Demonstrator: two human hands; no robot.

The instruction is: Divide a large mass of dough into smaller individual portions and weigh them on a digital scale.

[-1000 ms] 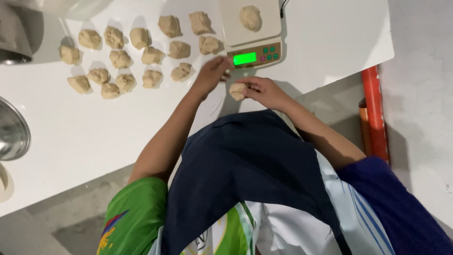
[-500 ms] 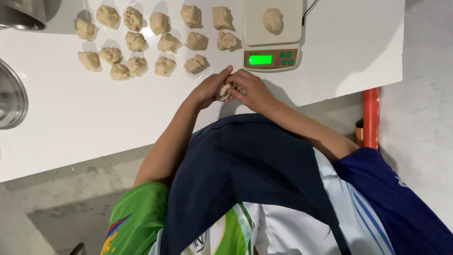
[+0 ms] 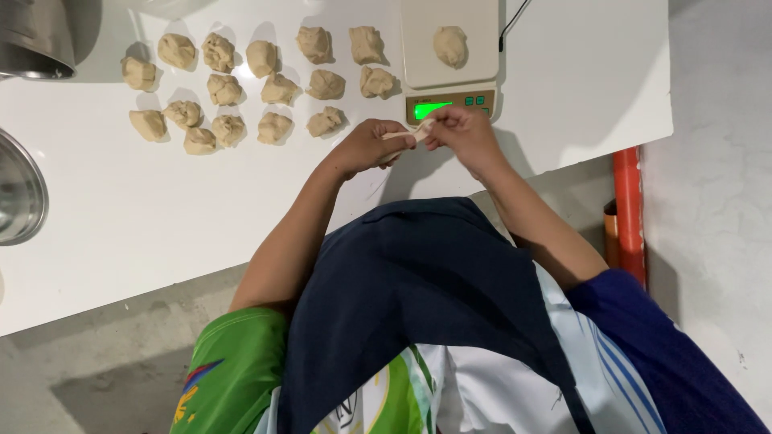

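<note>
Now: small pale beige dough strip [image 3: 404, 134] stretched between your hands, just above white surface [image 3: 121, 217], right in front of scale. Your left hand [image 3: 366, 147] pinches one end, grip closed on dough; your right hand [image 3: 460, 131] pinches other end, grip closed too. Behind: white digital scale with green display [image 3: 447, 102], one rounded dough lump [image 3: 450, 45] on its platform. Left of scale: rows of beige dough pieces [image 3: 241, 88]. Far left: metal bowl [image 3: 18, 197].
</note>
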